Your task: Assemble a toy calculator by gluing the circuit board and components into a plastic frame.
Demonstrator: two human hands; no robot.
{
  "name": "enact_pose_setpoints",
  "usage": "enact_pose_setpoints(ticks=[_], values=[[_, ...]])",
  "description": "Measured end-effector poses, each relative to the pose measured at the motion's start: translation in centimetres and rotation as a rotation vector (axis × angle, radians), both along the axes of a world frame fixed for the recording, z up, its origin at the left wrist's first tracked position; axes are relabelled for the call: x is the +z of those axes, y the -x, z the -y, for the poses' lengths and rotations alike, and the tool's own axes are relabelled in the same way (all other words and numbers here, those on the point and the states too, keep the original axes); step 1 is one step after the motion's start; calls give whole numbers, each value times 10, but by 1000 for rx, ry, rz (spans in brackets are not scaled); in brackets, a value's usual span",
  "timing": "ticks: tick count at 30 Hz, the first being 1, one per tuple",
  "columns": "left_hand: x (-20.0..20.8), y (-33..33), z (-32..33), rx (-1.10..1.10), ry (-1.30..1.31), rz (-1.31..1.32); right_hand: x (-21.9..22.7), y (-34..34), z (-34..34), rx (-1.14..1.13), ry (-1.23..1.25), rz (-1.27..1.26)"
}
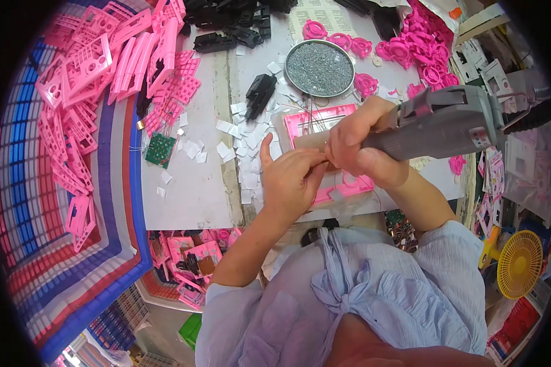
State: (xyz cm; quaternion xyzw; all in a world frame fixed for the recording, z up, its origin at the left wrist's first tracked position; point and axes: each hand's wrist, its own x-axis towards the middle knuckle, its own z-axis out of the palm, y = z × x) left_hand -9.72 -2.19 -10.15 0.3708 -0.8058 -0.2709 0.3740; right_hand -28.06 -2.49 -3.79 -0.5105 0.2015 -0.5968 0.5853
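My right hand [366,142] is wrapped round a grey electric screwdriver [438,128], which lies nearly level with its tip end toward the left. The tip itself is hidden among my fingers. My left hand [291,177] meets the right one, thumb and fingertips pinched together and one outer finger raised; whatever they pinch is too small to make out. Beneath both hands lies a pink plastic casing [361,185], partly covered, with thin wires at its upper side. Just beyond it stands a round dish [286,70] full of small grey metal screws.
Small white squares [251,147] litter the table left of my hands. A black plastic part [261,96] and a green circuit board [160,150] lie there too. Pink panels [86,67] pile up at left, pink rings [431,58] at back right. A yellow fan [519,264] stands right.
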Motion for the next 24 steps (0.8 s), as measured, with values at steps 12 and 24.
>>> enact_pose_setpoints(ticks=[12,24], values=[[44,17,137,-167,-347,58,-6,12,2,-38,-74,-97],[-20,71,194,17,386,686,-19,-9,-10,59,-89,-255]])
